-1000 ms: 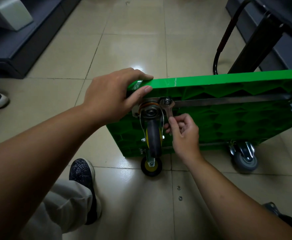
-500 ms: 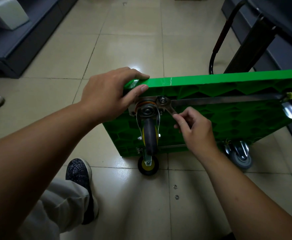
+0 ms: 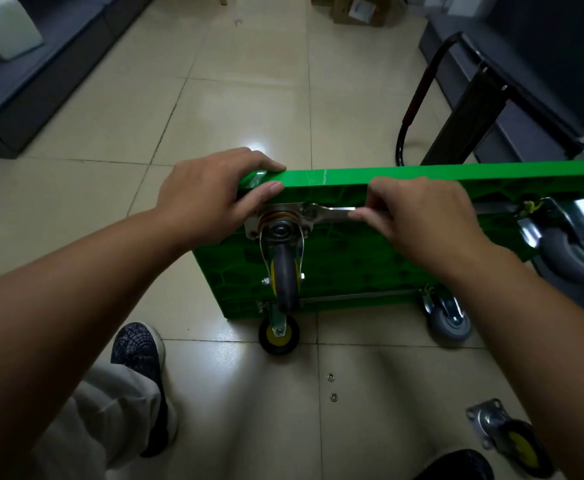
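Since the last frame, the right hand [image 3: 418, 216] has swung the wrench [image 3: 332, 213] up from a downward slant to lie level, just under the top edge of the green platform [image 3: 387, 265]. From my end, the room is glossy beige tiled floor [image 3: 249, 98], with a dark grey bench [image 3: 41, 74] along the left and dark furniture on the right. The platform stands on its long edge on the tiles, underside facing me, its black handle [image 3: 418, 98] behind it. The left hand [image 3: 207, 195] grips the upper left corner, fingers over the top edge and thumb on the near face. The right hand's thumb and fingers pinch the wrench handle, and the wrench head sits on a bolt at the mounting plate [image 3: 280, 226] of the upper caster [image 3: 284, 275]. A yellow-hubbed wheel [image 3: 279, 336] and a grey caster [image 3: 450, 320] touch the floor below. A loose caster [image 3: 512, 441] lies at lower right, my shoe [image 3: 138, 348] at lower left, and two washers [image 3: 330, 377] between them.
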### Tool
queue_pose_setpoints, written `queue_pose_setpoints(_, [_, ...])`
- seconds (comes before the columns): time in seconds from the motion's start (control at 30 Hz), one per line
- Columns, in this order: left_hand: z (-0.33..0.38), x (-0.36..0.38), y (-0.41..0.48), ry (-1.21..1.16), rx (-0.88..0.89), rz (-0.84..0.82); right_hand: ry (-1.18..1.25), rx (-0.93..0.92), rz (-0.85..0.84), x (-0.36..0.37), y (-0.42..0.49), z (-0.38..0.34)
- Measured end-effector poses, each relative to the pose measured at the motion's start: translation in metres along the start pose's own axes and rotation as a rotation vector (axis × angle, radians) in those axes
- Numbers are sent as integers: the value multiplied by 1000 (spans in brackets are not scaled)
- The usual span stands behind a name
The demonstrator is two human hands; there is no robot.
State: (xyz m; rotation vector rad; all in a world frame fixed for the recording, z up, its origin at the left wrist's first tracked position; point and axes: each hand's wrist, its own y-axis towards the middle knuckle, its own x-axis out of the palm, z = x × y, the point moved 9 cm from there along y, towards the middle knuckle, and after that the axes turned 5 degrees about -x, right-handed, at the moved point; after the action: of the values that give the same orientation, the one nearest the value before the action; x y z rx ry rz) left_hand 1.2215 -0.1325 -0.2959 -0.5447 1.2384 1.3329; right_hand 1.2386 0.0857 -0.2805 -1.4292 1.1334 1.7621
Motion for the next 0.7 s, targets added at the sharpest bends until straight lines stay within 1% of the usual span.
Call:
queue_pose_setpoints(0.07, [-1,0,0,-3,7,-5,71,-70,-53,7,-15,-2])
queue_pose_setpoints(0.1, [-1,1,0,-3,12,-6,182,-66,-68,12,-24,1])
queue_pose_setpoints(0.13, [-1,1,0,-3,16,-8,342,-23,-61,20,-33,8])
queue_pose_setpoints(0.2, [-1,2,1,-7,16,-8,702,122,25,35,-52,23])
queue_pose_setpoints(0.23, [0,1,1,-7,15,-7,825,191,89,42,-61,26])
queue_pose_setpoints(0.3, [0,1,1,-6,14,-7,968,292,192,52,-75,27])
queue_pose_setpoints(0.37, [0,1,1,-2,13,-3,1030,356,239,60,-80,24])
queue_pose_setpoints(0.53, [-1,1,1,5,-12,6,1032,358,271,83,-73,2])
queue_pose_setpoints(0.63, [0,1,0,11,-9,0,1017,380,345,96,-69,-4])
queue_pose_setpoints(0.7, [0,1,0,13,-6,-4,1058,417,383,104,-66,-7])
